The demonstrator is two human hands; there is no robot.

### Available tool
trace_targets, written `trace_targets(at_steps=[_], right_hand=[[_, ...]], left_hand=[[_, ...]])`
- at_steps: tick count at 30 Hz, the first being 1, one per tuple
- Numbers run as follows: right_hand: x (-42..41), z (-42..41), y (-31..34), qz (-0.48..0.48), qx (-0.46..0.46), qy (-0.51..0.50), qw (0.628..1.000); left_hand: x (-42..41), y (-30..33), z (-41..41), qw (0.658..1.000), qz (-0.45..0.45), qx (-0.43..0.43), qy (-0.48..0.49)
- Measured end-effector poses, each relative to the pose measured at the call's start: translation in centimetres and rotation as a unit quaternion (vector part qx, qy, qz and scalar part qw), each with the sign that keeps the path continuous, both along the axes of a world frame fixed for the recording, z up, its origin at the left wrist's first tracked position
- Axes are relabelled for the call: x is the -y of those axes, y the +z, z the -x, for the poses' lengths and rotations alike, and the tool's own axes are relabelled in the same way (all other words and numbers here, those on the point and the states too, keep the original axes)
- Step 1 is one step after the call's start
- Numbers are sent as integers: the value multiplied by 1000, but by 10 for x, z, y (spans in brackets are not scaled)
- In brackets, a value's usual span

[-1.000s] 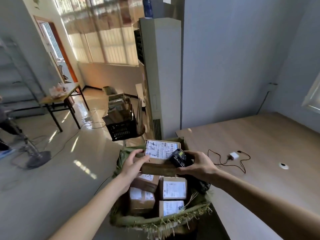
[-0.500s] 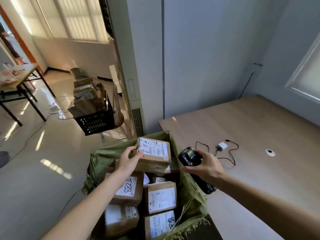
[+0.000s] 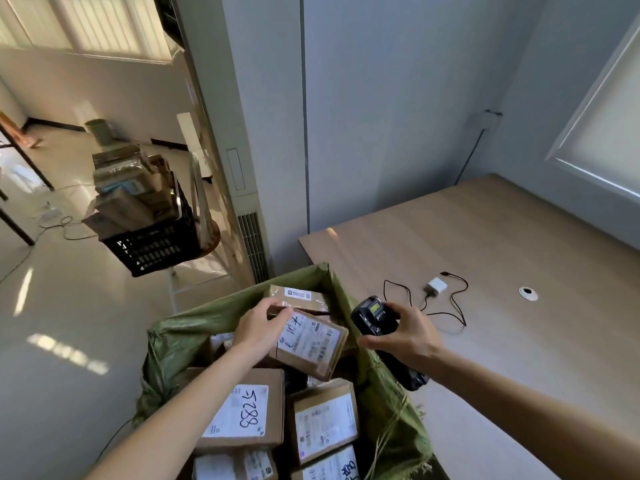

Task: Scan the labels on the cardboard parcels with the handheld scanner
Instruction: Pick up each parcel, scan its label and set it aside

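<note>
Far on the left, a black crate [image 3: 152, 245] stood on the floor, full of packages; what they were I could not make out. Nearer, my left hand [image 3: 260, 326] held the tilted parcel [image 3: 309, 342] by its left edge, fingers curled over the top, so that its white label faced up toward the scanner. This parcel lay on top of the other cardboard parcels in the green sack [image 3: 384, 386], which stood against the left edge of the desk [image 3: 519, 341]. The parcel marked 5288 [image 3: 242, 412] was partly covered by my forearm, and the nearest parcels were cut off by the picture's lower edge. My right hand [image 3: 403, 336] gripped the handheld scanner [image 3: 372, 315] just right of the tilted parcel, its small lit screen turned up; its lower part was hidden behind my hand. I could not tell whether it was reading. A white charger [image 3: 435, 285] with its black cable lay farther right on the desk.
</note>
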State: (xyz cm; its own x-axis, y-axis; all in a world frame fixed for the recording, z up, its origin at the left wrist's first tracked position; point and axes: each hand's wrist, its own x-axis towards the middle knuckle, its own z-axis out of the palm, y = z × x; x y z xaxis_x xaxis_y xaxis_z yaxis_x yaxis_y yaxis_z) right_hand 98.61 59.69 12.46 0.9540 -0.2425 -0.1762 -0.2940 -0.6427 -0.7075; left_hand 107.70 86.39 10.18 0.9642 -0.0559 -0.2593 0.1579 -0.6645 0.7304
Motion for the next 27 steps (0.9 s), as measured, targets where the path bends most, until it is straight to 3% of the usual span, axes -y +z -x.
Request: trace_targets(at_steps=[9,16,22,27], right_hand=[[0,8,23,16,4,-9,1000],[55,70,66,33,13,-57,998],[138,193,107,63,17,-173,983],[206,354,143,102,-1,-323,941]], left_hand=[[11,32,-2,995,31,60,-72],[74,76,20,982,52,91,-159],[199,116,83,951,58,124,-276],[324,143,202,892,79,137,-424]])
